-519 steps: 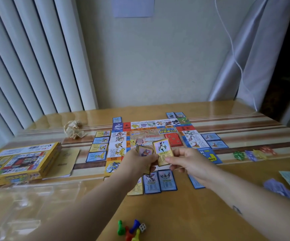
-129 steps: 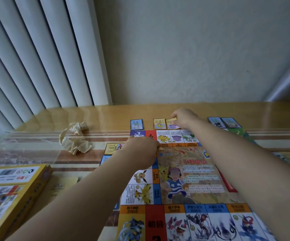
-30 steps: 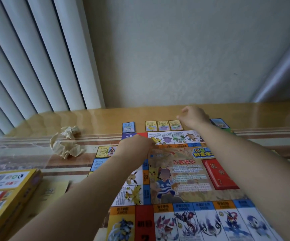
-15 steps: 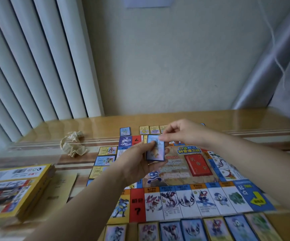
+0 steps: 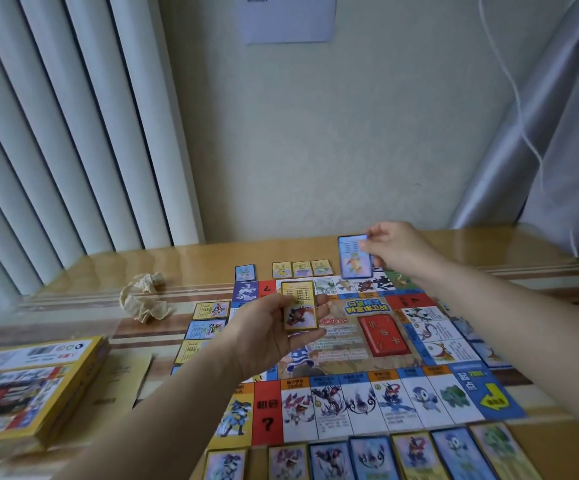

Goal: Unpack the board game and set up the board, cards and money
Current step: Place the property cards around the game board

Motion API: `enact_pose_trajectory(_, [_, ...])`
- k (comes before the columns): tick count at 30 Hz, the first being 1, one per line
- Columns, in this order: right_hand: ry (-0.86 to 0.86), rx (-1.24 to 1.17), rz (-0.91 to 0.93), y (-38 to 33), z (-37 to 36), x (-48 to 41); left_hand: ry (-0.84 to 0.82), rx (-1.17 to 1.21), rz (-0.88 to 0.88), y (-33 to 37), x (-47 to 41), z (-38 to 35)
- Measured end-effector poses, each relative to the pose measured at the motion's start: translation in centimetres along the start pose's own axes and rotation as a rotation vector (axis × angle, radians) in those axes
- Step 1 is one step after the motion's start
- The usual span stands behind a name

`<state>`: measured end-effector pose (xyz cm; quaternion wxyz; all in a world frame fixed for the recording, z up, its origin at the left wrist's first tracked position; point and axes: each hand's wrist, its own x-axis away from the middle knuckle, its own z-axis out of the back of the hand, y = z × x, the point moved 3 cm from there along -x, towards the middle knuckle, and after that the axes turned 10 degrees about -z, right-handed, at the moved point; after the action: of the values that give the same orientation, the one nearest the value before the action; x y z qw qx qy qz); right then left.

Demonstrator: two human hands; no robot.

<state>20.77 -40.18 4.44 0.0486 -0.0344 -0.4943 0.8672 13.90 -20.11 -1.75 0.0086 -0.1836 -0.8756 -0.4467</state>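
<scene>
Your left hand is curled round a yellow-bordered card, with the thumb across its left side and fingertips showing past its right edge. The card faces you, upright, above the left-centre of the board. You cannot tell whether more cards sit behind it. Your right hand is farther out, toward the tabletop's far edge, pinching a blue-bordered card by its right side between thumb and fingers. That card also faces you, and in view its lower edge overlaps the board's far row of squares. The two hands are well apart, with the board's printed middle and its red panel lying between them.

Just left of the blue-bordered card, three yellow cards lie side by side beyond the board's far side. A single blue card lies further left, by the board's far left corner. A column of cards runs along the board's left side, its nearer end hidden by your left forearm. Along the tabletop's near edge, a row of cards lies just beside the board's near side.

Bare wood of the tabletop shows as a strip between the far cards and the wall. A crumpled paper sits toward the far left, well apart from the board. At the left edge lies the game box, with a yellowish booklet between it and the board. Vertical blinds close in the far left corner, and a curtain hangs over the far right corner.
</scene>
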Motion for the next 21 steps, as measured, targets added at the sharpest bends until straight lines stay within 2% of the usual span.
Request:
enact_pose_trajectory(2, [0.043, -0.001, -0.024, 1.1, 0.5, -1.5, 0.011, -0.035, -0.022, 0.0, -0.6, 0.3])
enact_pose_trajectory(4, [0.086, 0.036, -0.04, 2.2, 0.6, -2.9, 0.059, -0.2, -0.081, 0.1, -1.4, 0.5])
enact_pose_trajectory(6, [0.128, 0.073, -0.036, 3.1, 0.4, -4.5, 0.132, -0.663, -0.194, 0.6, -2.6, 1.2])
enact_pose_trajectory(9, [0.153, 0.193, -0.017, 4.1, -0.3, -6.9, 0.125, -1.665, -0.39, 1.5, -5.0, 2.0])
enact_pose_trajectory(11, [0.143, 0.289, -0.019, 4.6, -1.1, -8.3, 0.122, -1.974, -0.415, 1.5, -6.3, 2.3])
enact_pose_trajectory(15, [0.119, 0.357, -0.059, 5.7, -2.6, -11.4, 0.023, -2.097, -0.267, 0.5, -8.4, 2.9])
enact_pose_trajectory(21, [0.124, 0.471, -0.043, 6.9, -4.9, -14.6, -0.048, -2.151, -0.198, 0.8, -9.5, 3.1])
